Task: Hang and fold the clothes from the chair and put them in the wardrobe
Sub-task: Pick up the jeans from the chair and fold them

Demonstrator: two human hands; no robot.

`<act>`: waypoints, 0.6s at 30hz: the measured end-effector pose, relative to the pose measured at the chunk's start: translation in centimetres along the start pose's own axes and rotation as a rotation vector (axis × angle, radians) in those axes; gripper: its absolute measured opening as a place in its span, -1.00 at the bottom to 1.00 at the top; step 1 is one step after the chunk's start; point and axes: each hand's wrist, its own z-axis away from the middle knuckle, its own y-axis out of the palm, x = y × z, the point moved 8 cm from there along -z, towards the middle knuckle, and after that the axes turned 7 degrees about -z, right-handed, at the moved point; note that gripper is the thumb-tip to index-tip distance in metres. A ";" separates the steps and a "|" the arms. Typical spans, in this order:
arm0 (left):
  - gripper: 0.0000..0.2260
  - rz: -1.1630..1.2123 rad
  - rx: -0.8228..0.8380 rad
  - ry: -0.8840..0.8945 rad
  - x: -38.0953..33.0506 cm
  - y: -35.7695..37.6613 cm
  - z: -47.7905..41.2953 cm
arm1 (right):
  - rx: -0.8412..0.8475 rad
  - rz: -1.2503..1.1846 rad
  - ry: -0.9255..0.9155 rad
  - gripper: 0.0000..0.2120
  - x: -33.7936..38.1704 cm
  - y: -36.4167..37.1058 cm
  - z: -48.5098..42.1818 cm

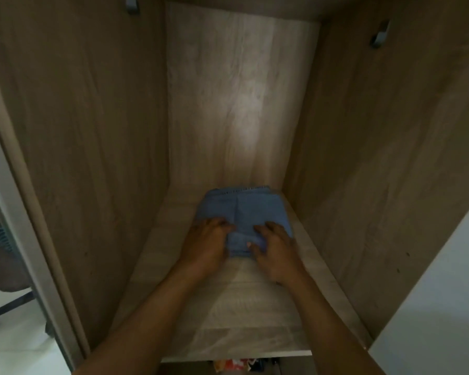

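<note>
Forearms reached across the shelf [228, 307] inside the wardrobe [92, 131]. Left hand [206, 239] curled its fingers over the near edge of the cloth [244, 209], folded mid-shelf; right hand [275, 247] pressed on top with fingers spread, apparently to seat it.

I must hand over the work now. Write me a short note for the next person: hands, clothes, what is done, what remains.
Left hand and right hand: both rest on the near edge of the folded blue garment; gripping or only pressing, I cannot tell.
The garment lies on the wardrobe shelf, toward the back.
Done: this piece is folded and shelved.
Left: release it; the chair shows at far left, but clothes on it cannot be made out.
</note>
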 end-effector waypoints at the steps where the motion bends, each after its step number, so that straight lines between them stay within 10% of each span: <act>1: -0.38 -0.028 0.015 -0.004 -0.2 0.8 1.0 | -0.086 0.074 -0.023 -0.49 0.1 -0.5 1.3; 11: -0.30 0.004 0.213 -0.120 1.7 5.9 -1.2 | 0.298 0.165 0.165 -0.45 -2.9 2.2 -2.5; 18: -0.30 -0.011 0.165 -0.149 3.5 7.0 -5.7 | 0.234 0.126 0.187 -0.38 -3.3 3.6 -6.7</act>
